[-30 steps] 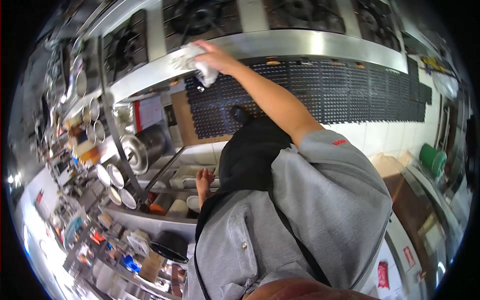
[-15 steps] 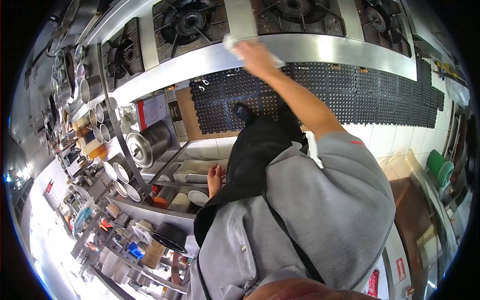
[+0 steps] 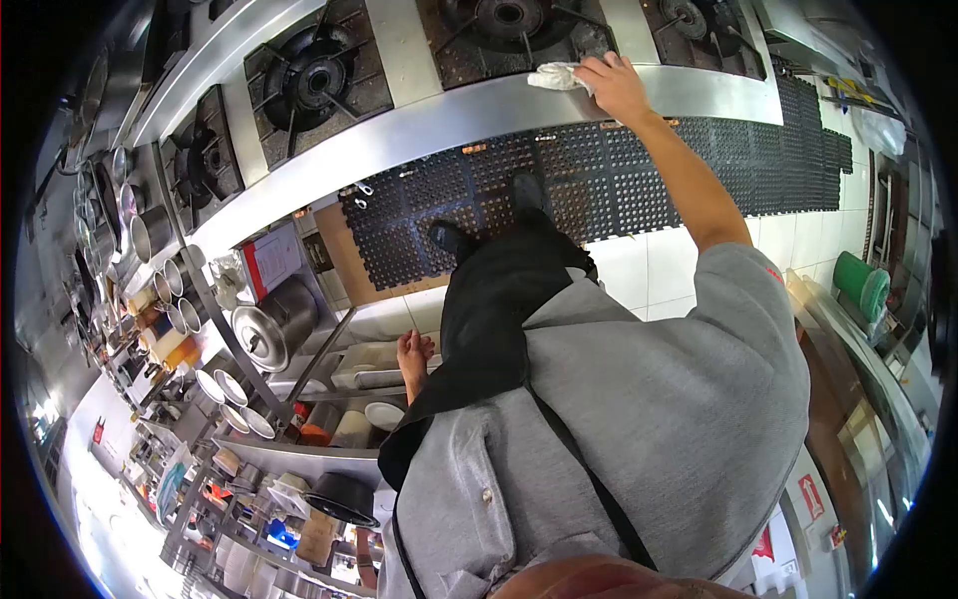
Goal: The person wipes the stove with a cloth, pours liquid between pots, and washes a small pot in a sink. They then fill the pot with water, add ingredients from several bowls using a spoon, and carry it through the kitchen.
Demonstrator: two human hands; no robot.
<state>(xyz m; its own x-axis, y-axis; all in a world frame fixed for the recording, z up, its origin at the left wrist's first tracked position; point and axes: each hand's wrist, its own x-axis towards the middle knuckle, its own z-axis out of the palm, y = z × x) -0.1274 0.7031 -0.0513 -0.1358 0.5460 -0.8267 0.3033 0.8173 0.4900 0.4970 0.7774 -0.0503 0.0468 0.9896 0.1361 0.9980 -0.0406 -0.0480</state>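
White cloth (image 3: 559,77) is positioned at the front ledge (image 3: 479,118) of the stove, directly below the large burner (image 3: 509,14) in the view. It is bunched and extends from the fingertip side of the right hand (image 3: 613,88), toward the person's left. The right hand grasps the cloth at one end with bent fingers; the remainder projects past the fingertips along the metal surface. The right arm is extended across the black floor mat (image 3: 639,170).

The left hand (image 3: 414,356) is located near the body, beside the black apron (image 3: 479,329) and well apart from the cloth. Its fingers are loosely bent and it appears released, although the view of the palm is poor. Pale containers (image 3: 364,364) are situated near this hand.

A lidded metal pot (image 3: 271,324) (lying tilted in the wide-angle view) is located farther to the left. White bowls (image 3: 235,399) are grouped below it in the view. Part of another person's arm (image 3: 365,559) is visible near the lower edge, beside a dark round pan (image 3: 341,499).
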